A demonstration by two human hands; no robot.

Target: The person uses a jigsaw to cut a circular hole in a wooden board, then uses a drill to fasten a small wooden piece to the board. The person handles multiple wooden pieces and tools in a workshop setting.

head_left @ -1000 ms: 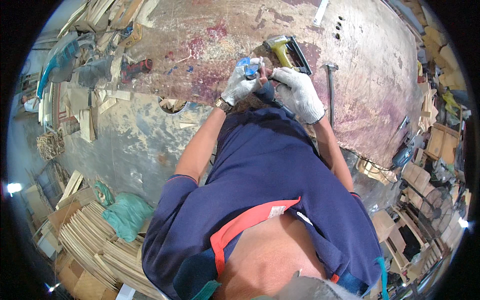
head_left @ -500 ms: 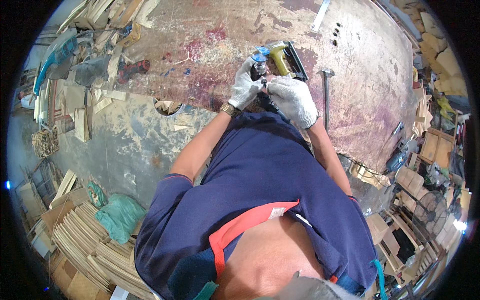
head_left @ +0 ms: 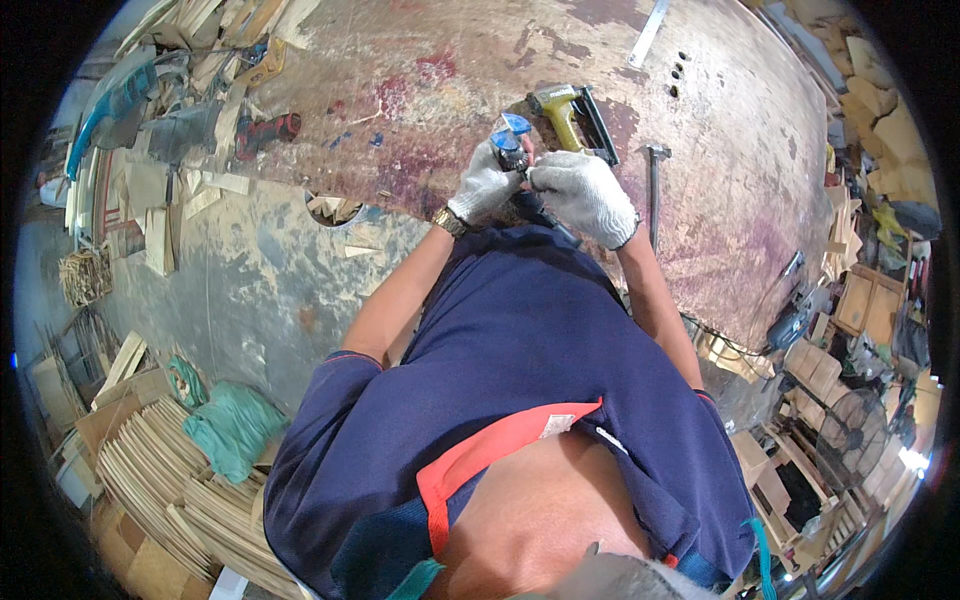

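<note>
My left hand [head_left: 482,185], in a white knit glove, wraps round a dark hand tool [head_left: 507,155] with blue pieces at its top end. The tool's darker lower part [head_left: 540,214] slants down toward my shirt; I cannot make out its exact kind. My gloved right hand [head_left: 585,195] is closed against the tool's side, fingers bent; what they grip is hidden. Just beyond my right hand, an olive-yellow nail gun [head_left: 562,118] with a black magazine lies on the worn worktable [head_left: 720,190]. A hammer [head_left: 654,195] lies to the right of that hand.
At the table's far side lies a metal ruler [head_left: 648,35]. A red and black drill [head_left: 268,134] and wood scraps [head_left: 205,200] are on the left. Curved wooden strips [head_left: 155,455] and a green bag [head_left: 235,430] lie lower left; a fan [head_left: 855,430] stands lower right.
The tool's blue end has tilted and come slightly nearer and to the left, and its metal neck is now less visible. My right hand has hardly moved.
</note>
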